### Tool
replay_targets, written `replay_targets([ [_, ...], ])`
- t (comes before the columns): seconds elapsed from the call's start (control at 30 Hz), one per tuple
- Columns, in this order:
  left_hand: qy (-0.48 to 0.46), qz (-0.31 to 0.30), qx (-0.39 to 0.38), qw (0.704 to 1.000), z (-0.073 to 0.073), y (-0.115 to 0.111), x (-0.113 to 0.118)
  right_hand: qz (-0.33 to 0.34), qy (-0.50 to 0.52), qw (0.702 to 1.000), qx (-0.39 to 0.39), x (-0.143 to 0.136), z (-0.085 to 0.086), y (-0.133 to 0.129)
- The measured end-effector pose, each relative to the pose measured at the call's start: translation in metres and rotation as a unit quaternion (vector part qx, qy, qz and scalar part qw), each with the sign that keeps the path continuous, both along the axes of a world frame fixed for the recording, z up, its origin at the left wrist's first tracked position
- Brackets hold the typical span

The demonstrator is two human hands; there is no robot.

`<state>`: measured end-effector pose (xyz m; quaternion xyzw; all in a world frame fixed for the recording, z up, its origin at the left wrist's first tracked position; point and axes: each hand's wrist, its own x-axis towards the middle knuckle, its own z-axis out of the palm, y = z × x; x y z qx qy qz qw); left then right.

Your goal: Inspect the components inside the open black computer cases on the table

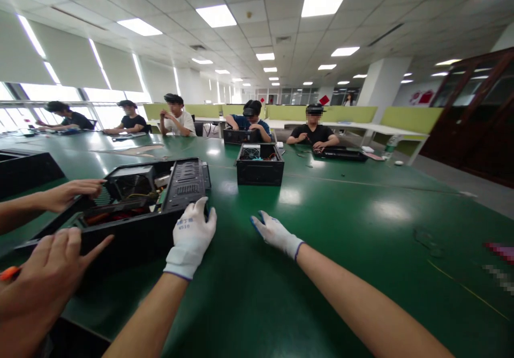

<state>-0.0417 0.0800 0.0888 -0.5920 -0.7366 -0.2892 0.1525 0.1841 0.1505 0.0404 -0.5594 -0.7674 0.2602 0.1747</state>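
My left hand (191, 237), in a white glove, is at the near right corner of an open black computer case (132, 229). Its fingers curl against the case's panel edge; the fingertips are partly hidden. The case is tilted on the table and shows a power supply (132, 179) and cables inside. Over the green table my right hand (275, 232), also gloved, is held with thumb and fingers apart and nothing in it. A co-worker's bare hand (76, 193) reaches to the case's far left side. That person's other hand (56, 272) is at the near side, by an orange handle (8, 273).
A second black case (260, 172) stands ahead on the green table (321, 294). Another dark case (30, 170) is at the far left. Several people sit along the far side. Thin wire (468, 288) and a red item (500, 252) lie at right.
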Motion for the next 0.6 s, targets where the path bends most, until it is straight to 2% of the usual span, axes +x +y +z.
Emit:
replay_targets([
  [0.07, -0.050, -0.038, -0.010, 0.998, -0.013, 0.009, 0.015, -0.027, -0.017, 0.999, 0.006, 0.025, -0.001, 0.005],
  [0.17, -0.091, -0.121, -0.065, 0.986, -0.041, 0.014, 0.050, -0.058, -0.054, 0.997, 0.024, 0.053, 0.000, 0.020],
  [0.27, -0.101, -0.190, -0.106, 0.971, -0.069, 0.014, 0.082, -0.074, -0.097, 0.991, 0.056, 0.068, 0.002, 0.043],
  [0.37, -0.098, -0.217, -0.121, 0.964, -0.090, 0.014, 0.096, -0.084, -0.138, 0.982, 0.097, 0.075, 0.009, 0.071],
  [0.47, -0.089, -0.234, -0.128, 0.960, -0.100, 0.016, 0.094, -0.080, -0.172, 0.972, 0.138, 0.075, 0.023, 0.105],
  [0.6, -0.077, -0.244, -0.125, 0.959, -0.100, 0.019, 0.091, -0.069, -0.205, 0.959, 0.184, 0.065, 0.048, 0.157],
])
